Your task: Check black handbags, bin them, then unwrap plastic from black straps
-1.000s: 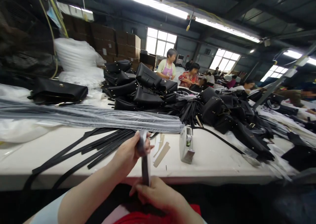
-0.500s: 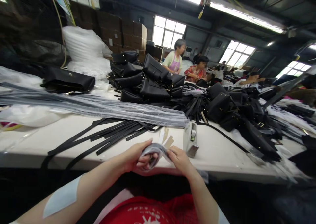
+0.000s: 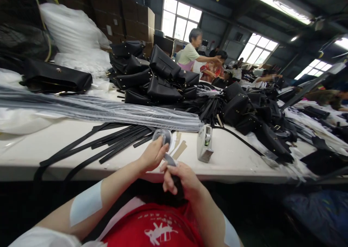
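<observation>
One coiled grey strip is held up over the near edge of the white table. Left hand: fingers clenched on the coil, forearm slanting inward. Right hand: lower, nearer the body, grasping the strip's loose length. Red garment: white figure; lettering apparently too blurred to read.

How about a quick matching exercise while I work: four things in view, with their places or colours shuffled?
Things:
1. coiled strip
2. tape dispenser
3. wrapped bundle
4. wearer's garment

Descriptions:
A. red, with white print
B. lying just behind the loose black straps
C. held by the left hand
D. right of the tan strips

Pairs: 1-C, 2-D, 3-B, 4-A
</observation>
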`<state>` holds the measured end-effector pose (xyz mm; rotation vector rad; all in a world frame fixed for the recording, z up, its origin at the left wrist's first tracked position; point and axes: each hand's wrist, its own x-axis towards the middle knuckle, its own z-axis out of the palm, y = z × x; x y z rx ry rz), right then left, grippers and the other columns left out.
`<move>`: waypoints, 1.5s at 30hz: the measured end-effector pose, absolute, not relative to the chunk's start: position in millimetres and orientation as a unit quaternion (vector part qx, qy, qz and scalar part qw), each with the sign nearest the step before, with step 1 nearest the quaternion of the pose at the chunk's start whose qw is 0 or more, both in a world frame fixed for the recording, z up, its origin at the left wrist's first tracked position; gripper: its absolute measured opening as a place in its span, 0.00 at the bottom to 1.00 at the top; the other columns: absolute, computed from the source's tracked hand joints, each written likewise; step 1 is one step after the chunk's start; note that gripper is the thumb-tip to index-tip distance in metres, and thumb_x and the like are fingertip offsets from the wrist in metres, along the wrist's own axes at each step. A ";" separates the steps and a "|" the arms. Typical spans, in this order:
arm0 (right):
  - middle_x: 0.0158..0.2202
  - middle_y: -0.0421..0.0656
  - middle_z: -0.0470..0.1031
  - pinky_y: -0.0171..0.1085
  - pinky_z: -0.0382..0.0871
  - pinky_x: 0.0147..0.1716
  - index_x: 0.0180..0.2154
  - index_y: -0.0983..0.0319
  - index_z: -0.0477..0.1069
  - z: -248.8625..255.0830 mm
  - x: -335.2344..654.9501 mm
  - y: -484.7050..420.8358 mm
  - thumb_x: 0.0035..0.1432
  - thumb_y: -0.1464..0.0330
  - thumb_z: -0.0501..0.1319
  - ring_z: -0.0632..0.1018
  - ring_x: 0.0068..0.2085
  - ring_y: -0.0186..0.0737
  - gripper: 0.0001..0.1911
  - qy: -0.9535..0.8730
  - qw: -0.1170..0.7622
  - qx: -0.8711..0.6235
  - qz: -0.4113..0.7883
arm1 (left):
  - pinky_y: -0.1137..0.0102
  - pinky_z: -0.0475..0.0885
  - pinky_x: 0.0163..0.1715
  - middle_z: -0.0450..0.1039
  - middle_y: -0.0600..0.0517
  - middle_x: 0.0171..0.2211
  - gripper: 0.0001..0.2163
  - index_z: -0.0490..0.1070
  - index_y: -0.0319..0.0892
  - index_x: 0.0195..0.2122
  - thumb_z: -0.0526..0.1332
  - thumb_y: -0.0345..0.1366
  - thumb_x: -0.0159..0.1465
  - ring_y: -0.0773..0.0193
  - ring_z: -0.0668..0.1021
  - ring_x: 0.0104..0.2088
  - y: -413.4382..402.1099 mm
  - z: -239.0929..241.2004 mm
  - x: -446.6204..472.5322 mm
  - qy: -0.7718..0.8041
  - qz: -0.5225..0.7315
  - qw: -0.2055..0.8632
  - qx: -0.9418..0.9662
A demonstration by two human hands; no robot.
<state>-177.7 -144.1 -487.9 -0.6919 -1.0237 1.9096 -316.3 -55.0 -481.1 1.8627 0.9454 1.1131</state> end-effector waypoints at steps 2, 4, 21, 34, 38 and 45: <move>0.16 0.30 0.58 0.32 0.66 0.25 0.36 0.64 0.70 -475.4 -163.0 -139.7 0.61 0.62 0.54 0.54 0.13 0.24 0.12 -0.357 0.457 -0.265 0.770 | 0.66 0.61 0.31 0.66 0.51 0.26 0.14 0.67 0.43 0.31 0.52 0.47 0.63 0.59 0.68 0.27 -64.7 -494.1 -316.3 0.357 0.332 0.310 0.816; 0.16 0.30 0.53 0.33 0.65 0.23 0.37 0.65 0.71 -467.4 -148.4 -136.3 0.64 0.58 0.48 0.50 0.13 0.26 0.20 -0.344 0.467 -0.289 0.762 | 0.68 0.59 0.30 0.67 0.51 0.26 0.15 0.69 0.43 0.32 0.49 0.47 0.65 0.60 0.68 0.27 -71.1 -500.3 -317.1 0.352 0.267 0.298 0.846; 0.26 0.41 0.72 0.34 0.65 0.24 0.44 0.62 0.65 -556.3 -155.5 -164.6 0.64 0.47 0.39 0.70 0.23 0.35 0.30 -0.634 0.312 -0.506 0.495 | 0.71 0.62 0.18 0.52 0.59 0.08 0.30 0.70 0.38 0.24 0.46 0.62 0.60 0.70 0.60 0.11 -111.2 -531.9 -328.5 0.298 0.177 0.850 0.396; 0.33 0.43 0.76 0.35 0.66 0.37 0.37 0.62 0.72 -548.2 -145.5 -135.4 0.68 0.57 0.43 0.75 0.35 0.38 0.23 -0.764 0.140 -0.536 0.331 | 0.69 0.69 0.31 0.67 0.53 0.28 0.15 0.68 0.42 0.31 0.52 0.49 0.63 0.64 0.71 0.28 -131.2 -567.2 -348.9 0.410 0.226 0.597 0.651; 0.56 0.55 0.65 0.46 0.57 0.57 0.53 0.65 0.65 -566.4 -135.5 -101.6 0.57 0.59 0.61 0.66 0.57 0.50 0.26 -0.715 0.205 -0.662 0.090 | 0.71 0.68 0.23 0.66 0.57 0.21 0.18 0.63 0.43 0.32 0.56 0.55 0.59 0.67 0.69 0.21 -128.8 -563.3 -350.0 0.412 0.178 0.720 0.529; 0.59 0.58 0.61 0.46 0.58 0.57 0.57 0.68 0.61 -589.3 -141.8 -87.7 0.58 0.63 0.59 0.63 0.59 0.51 0.27 -0.734 0.094 -0.672 0.031 | 0.75 0.64 0.18 0.68 0.58 0.19 0.21 0.63 0.42 0.31 0.60 0.57 0.54 0.69 0.69 0.17 -125.3 -564.7 -351.8 0.402 0.191 0.756 0.480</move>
